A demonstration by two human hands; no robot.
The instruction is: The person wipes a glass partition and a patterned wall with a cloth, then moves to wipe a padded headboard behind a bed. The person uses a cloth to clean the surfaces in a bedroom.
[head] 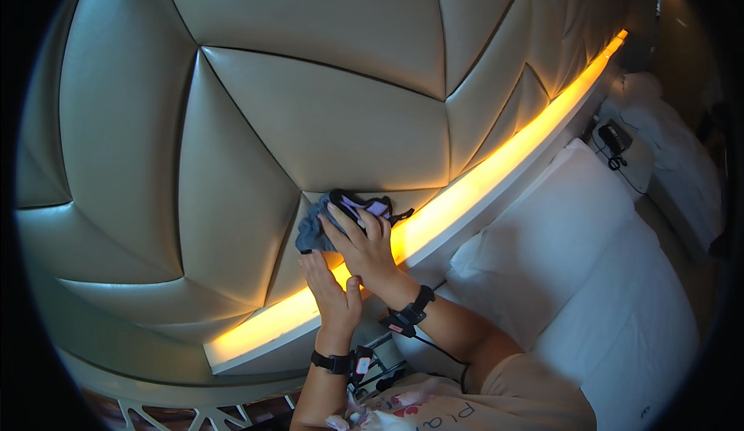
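My right hand [369,245] presses a bunched grey-blue cloth [314,227] and a black and purple fabric item [363,204] against the lower part of a padded beige leather-look wall panel [325,111]. My left hand [331,291] is raised just below, fingers together and thumb apart; its fingertips are at the cloth's lower edge, and whether they touch it I cannot tell. Both wrists wear black straps with small devices. Behind my hands runs a glowing yellow light strip [442,216] along the panel's foot.
White pillows [558,227] and bedding lie at the right, beside the light strip's pale ledge [494,198]. Farther right, a black telephone [614,136] with a cord stands on a bedside table [636,161]. A white openwork metal frame [163,416] shows at the lower left.
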